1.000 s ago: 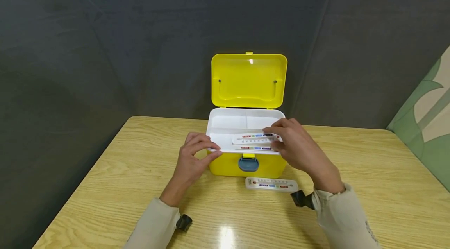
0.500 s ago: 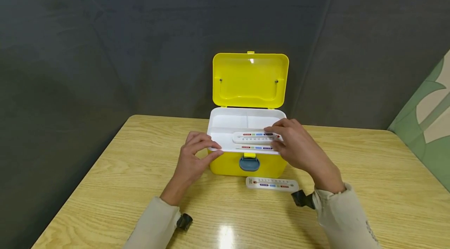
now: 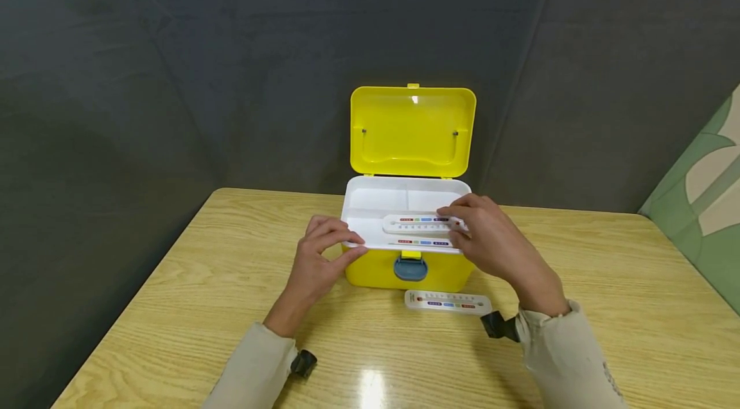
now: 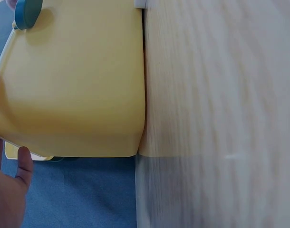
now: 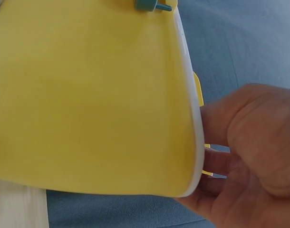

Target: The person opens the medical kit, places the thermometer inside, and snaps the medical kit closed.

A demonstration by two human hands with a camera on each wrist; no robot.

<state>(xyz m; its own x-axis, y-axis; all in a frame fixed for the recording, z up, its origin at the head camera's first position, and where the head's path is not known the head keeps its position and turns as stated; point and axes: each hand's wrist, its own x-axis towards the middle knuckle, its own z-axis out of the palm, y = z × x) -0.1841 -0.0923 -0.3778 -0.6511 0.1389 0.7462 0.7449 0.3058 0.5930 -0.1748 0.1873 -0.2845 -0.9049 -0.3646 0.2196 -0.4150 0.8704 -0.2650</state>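
Wood-grain table [image 3: 191,280], dark grey backdrop [image 3: 277,75], leaf-patterned panel [image 3: 708,191], left hand [image 3: 318,258] pinching white tray's edge [image 3: 345,211], right hand [image 3: 488,235] pinching thermometer [image 3: 416,224]

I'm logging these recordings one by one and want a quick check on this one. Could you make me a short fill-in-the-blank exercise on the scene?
1. The outside of the box is coloured ____.
2. The lid is not shut but ____.
3. The hand at the thermometers in the white tray is the person's ____ one.
4. Another thermometer lies on the table in ____ of the box.

Missing words: yellow; open; right; front.
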